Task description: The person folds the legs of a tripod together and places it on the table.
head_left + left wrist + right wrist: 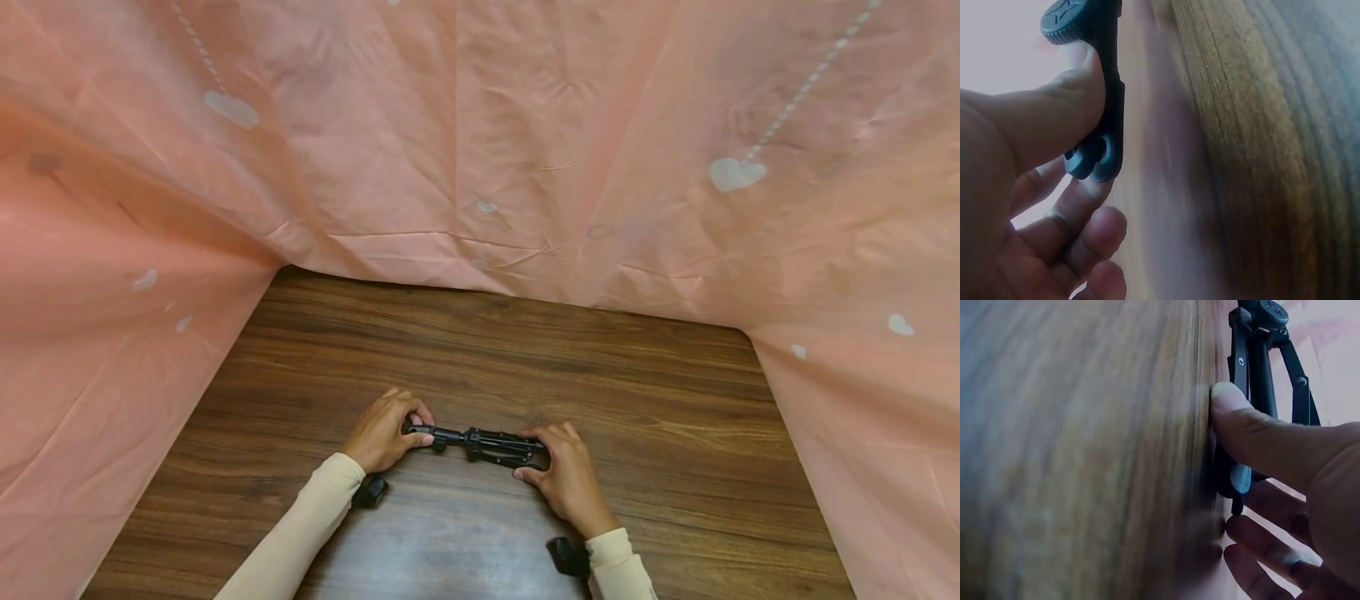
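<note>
A small black tripod (480,442) lies sideways on the wooden table, its legs partly folded and pointing right. My left hand (386,429) pinches its narrow head end. In the left wrist view, the thumb lies along the shaft just below a round ridged knob (1063,19), and a forked tip (1091,159) pokes out past the thumb. At the other end, my right hand (566,467) grips the legs between thumb and fingers. The right wrist view has the thumb across one leg (1240,359), while another leg (1300,387) spreads outward behind it.
The brown wooden tabletop (487,358) extends around both hands. Pink cloth (450,167) with pale hearts hangs at its back and both sides. A black wrist-worn device sits at each wrist, left (371,492) and right (567,557).
</note>
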A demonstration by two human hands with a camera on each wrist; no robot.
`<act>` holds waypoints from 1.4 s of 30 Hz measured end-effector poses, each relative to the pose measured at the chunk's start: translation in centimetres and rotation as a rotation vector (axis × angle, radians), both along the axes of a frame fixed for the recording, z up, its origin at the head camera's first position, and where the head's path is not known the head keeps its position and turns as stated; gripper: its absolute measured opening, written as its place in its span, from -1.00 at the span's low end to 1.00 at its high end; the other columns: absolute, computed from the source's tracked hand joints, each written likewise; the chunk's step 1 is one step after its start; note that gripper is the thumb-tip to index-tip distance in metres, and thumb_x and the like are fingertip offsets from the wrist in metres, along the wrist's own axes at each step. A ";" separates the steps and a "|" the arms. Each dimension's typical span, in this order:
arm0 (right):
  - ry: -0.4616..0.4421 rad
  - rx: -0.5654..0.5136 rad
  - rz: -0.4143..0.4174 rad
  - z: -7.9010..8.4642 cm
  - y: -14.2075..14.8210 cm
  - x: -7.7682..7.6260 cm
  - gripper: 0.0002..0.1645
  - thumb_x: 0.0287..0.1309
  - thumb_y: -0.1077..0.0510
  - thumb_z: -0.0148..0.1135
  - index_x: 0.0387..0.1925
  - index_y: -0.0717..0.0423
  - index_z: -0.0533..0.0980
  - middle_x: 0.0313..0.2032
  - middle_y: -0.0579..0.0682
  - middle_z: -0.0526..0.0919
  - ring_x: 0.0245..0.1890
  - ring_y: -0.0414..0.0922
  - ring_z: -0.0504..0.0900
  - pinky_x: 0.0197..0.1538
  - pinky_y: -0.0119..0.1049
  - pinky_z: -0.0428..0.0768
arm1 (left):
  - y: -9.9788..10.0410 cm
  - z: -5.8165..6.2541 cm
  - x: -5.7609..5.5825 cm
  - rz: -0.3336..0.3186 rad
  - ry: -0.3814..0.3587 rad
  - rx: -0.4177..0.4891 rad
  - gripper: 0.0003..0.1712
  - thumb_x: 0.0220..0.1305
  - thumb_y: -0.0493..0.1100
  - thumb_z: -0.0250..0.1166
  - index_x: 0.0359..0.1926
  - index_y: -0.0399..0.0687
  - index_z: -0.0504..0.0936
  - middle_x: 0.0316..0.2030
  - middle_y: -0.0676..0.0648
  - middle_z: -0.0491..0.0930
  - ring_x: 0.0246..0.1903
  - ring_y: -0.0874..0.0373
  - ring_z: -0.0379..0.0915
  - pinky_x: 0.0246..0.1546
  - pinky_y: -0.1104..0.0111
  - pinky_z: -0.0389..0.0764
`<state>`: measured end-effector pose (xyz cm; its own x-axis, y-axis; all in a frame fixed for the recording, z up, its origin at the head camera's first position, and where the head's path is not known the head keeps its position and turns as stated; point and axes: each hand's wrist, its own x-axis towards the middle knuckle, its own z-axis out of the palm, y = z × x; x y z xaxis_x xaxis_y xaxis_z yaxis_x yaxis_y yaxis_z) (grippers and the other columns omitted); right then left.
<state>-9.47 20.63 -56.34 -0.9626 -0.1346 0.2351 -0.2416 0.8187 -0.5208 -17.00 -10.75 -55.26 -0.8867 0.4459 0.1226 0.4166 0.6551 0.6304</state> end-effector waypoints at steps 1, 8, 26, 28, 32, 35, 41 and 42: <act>0.005 0.002 0.001 0.0 -0.1 0.0 -0.27 -0.39 0.07 0.86 -0.02 -0.04 0.75 -0.14 -0.13 0.82 -0.08 -0.14 0.61 0.05 -0.10 0.61 | 0.0 0.0 0.0 0.002 0.001 -0.002 -0.73 0.03 -0.03 0.70 -0.31 0.21 0.74 -0.39 0.24 0.60 -0.24 0.28 0.48 0.07 0.16 0.58; 0.028 0.020 0.013 0.0 -0.5 0.2 -0.31 -0.35 0.08 0.82 -0.03 -0.01 0.76 -0.20 -0.12 0.82 -0.16 -0.16 0.58 -0.01 -0.13 0.61 | -0.1 -0.6 0.2 0.033 -0.011 -0.010 -0.74 -0.02 -0.06 0.73 -0.34 0.19 0.79 -0.42 0.23 0.62 -0.26 0.27 0.49 -0.06 0.23 0.56; 0.008 0.070 0.039 0.6 -0.3 0.5 -0.18 -0.34 -0.01 0.81 0.11 -0.01 0.71 -0.09 -0.08 0.81 -0.07 -0.10 0.62 0.06 -0.08 0.63 | -0.7 -0.3 0.1 -0.026 -0.061 -0.004 -0.75 0.12 -0.04 0.66 -0.17 0.11 0.85 -0.35 0.15 0.64 -0.29 0.25 0.50 -0.21 0.42 0.52; -0.023 0.065 0.042 1.0 -0.1 0.7 -0.13 -0.27 -0.03 0.79 0.20 0.00 0.68 -0.03 -0.07 0.80 -0.01 -0.08 0.63 0.13 -0.04 0.63 | -0.8 0.1 0.3 -0.034 -0.058 -0.010 -0.72 0.20 -0.03 0.61 -0.08 0.07 0.84 -0.28 0.10 0.67 -0.23 0.20 0.53 -0.14 0.35 0.57; -0.078 0.031 0.041 2.3 0.3 1.0 -0.11 -0.05 -0.08 0.70 0.34 0.00 0.59 0.12 -0.02 0.78 0.13 -0.03 0.63 0.24 0.04 0.62 | -1.1 1.5 0.6 -0.008 -0.014 -0.012 -0.58 0.32 -0.01 0.53 0.13 -0.03 0.76 -0.04 -0.05 0.73 0.00 0.00 0.61 0.12 0.05 0.62; -0.074 0.009 0.056 3.7 0.6 0.9 -0.16 0.14 -0.11 0.59 0.42 0.01 0.53 0.23 0.04 0.73 0.20 0.02 0.60 0.27 0.10 0.61 | -1.0 2.9 0.7 0.032 0.033 -0.023 -0.44 0.36 0.03 0.50 0.30 -0.04 0.67 0.15 -0.14 0.70 0.20 -0.17 0.58 0.30 -0.16 0.53; 0.000 0.015 0.099 6.5 0.6 0.7 -0.32 0.50 -0.06 0.29 0.51 0.07 0.41 0.42 0.20 0.55 0.42 0.28 0.45 0.40 0.34 0.44 | 0.1 5.8 1.1 0.059 0.168 -0.116 -0.25 0.44 0.17 0.39 0.52 0.01 0.47 0.35 -0.22 0.57 0.31 -0.21 0.49 0.29 -0.14 0.58; 0.010 0.023 0.097 7.0 0.5 0.7 -0.34 0.54 -0.06 0.23 0.52 0.06 0.40 0.45 0.23 0.51 0.47 0.32 0.40 0.42 0.39 0.39 | 0.3 6.3 1.2 0.055 0.195 -0.137 -0.22 0.45 0.19 0.37 0.54 -0.01 0.44 0.38 -0.24 0.55 0.32 -0.21 0.48 0.28 -0.13 0.59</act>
